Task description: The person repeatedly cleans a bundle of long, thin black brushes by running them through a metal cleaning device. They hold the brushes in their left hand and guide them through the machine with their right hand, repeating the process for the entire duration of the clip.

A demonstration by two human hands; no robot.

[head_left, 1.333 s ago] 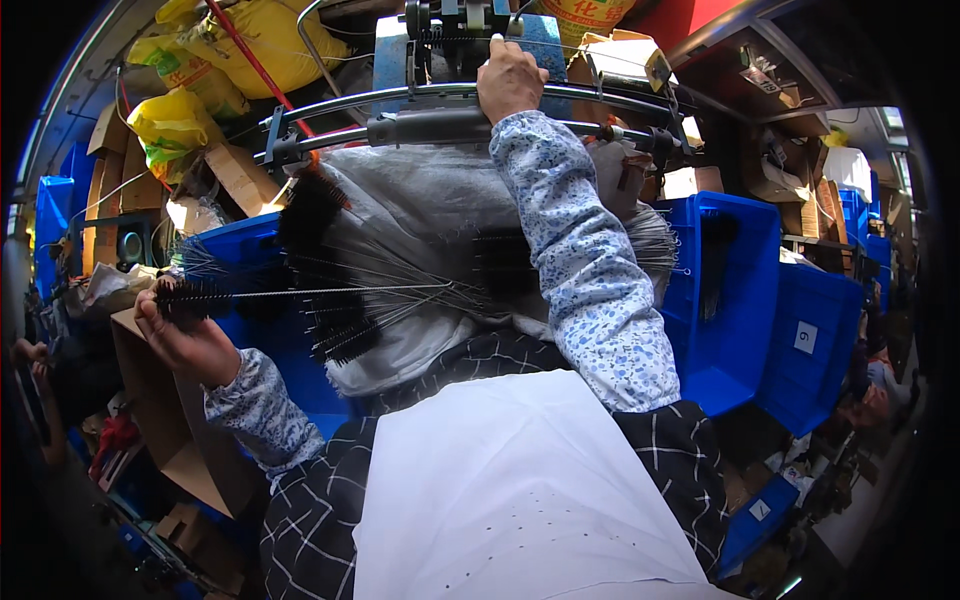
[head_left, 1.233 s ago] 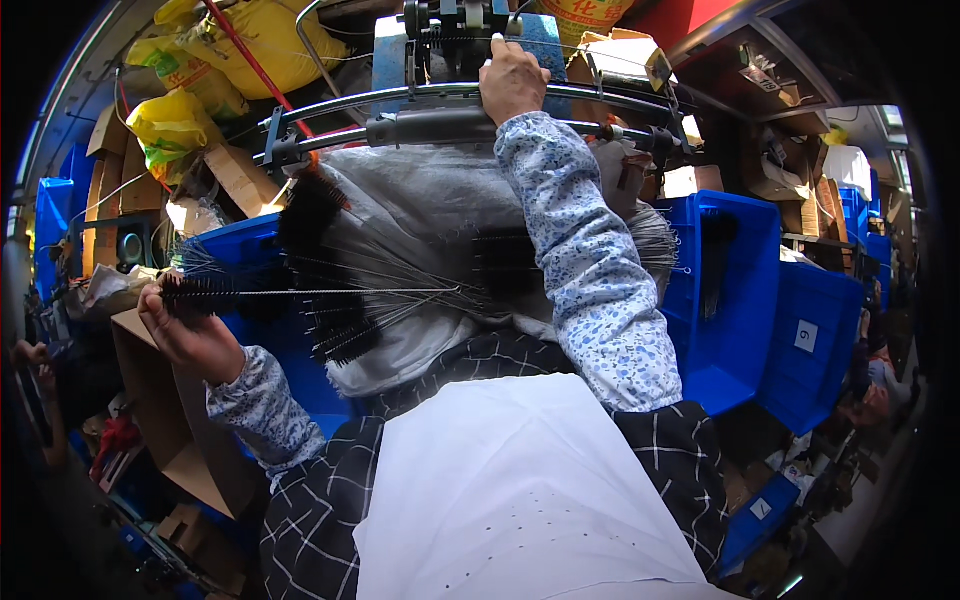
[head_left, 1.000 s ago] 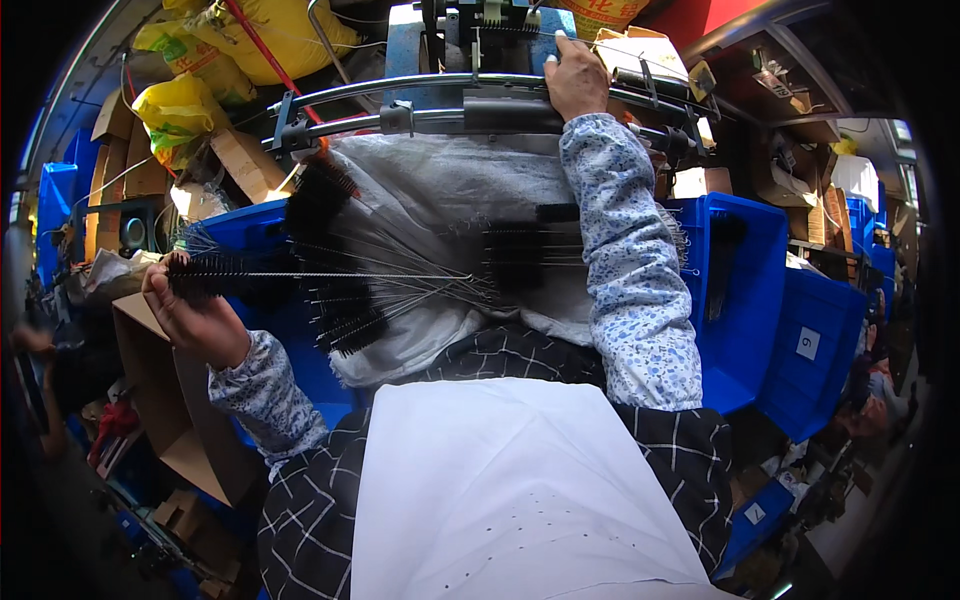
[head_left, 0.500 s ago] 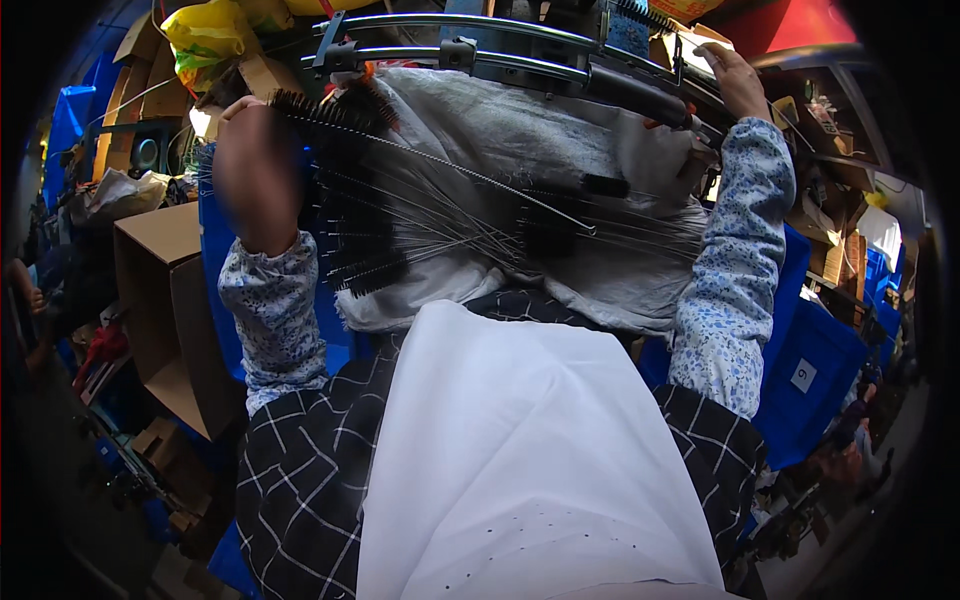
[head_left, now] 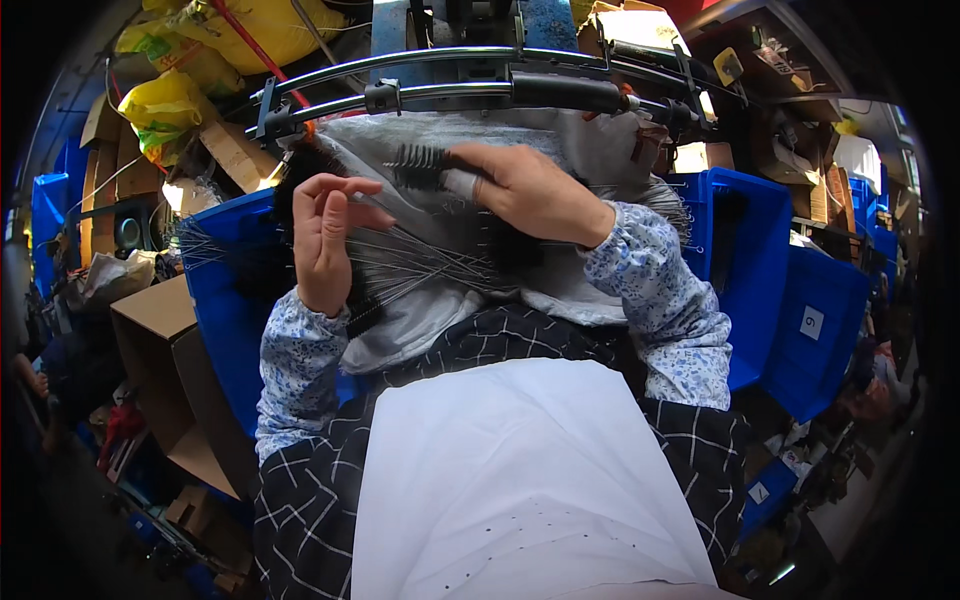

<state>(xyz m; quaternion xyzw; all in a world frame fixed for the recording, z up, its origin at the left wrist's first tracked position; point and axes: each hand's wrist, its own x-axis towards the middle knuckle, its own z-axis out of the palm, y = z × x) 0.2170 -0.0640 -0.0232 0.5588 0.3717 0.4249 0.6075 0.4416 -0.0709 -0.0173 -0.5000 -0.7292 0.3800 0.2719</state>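
Right hand (head_left: 535, 190) grips a black bristle brush (head_left: 420, 165); left hand (head_left: 325, 235) pinches its wire (head_left: 385, 197).

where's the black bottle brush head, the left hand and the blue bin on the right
black brush head (head_left: 418, 166), head view, on the bristles just left of the right hand's fingertips
left hand (head_left: 322, 240), head view, on the back of the hand
blue bin (head_left: 752, 260), head view, on its outer side wall

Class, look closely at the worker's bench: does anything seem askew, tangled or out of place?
The thin wire stems cross one another in a loose tangle over the grey sheet, between the left hand and right hand, rather than lying parallel.
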